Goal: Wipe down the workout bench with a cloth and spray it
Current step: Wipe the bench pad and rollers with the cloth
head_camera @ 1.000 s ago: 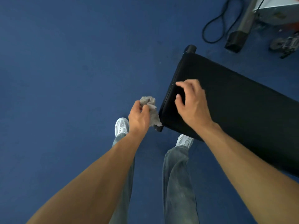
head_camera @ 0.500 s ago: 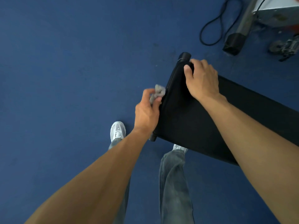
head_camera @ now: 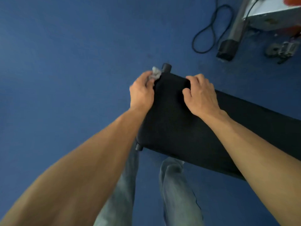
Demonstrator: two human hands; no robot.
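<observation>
The black padded workout bench point(head_camera: 172, 128) runs from the middle of the view toward the right edge. My left hand point(head_camera: 141, 92) grips a small crumpled grey cloth point(head_camera: 156, 73) and presses it against the bench's far left corner, beside a black tube end point(head_camera: 166, 67). My right hand point(head_camera: 201, 95) rests on the pad's far end, its fingers curled over the edge. No spray bottle is in view.
Blue floor surrounds the bench. A black cable point(head_camera: 210, 30) loops on the floor at upper right, next to a grey machine leg with a black foot point(head_camera: 227, 48) and some metal hardware point(head_camera: 283, 49). My jeans-clad legs point(head_camera: 177, 190) stand below the bench's near edge.
My left hand has slid the cloth up along the bench's left edge from the near corner to the far corner. My right hand stays at the far end, gripping its edge.
</observation>
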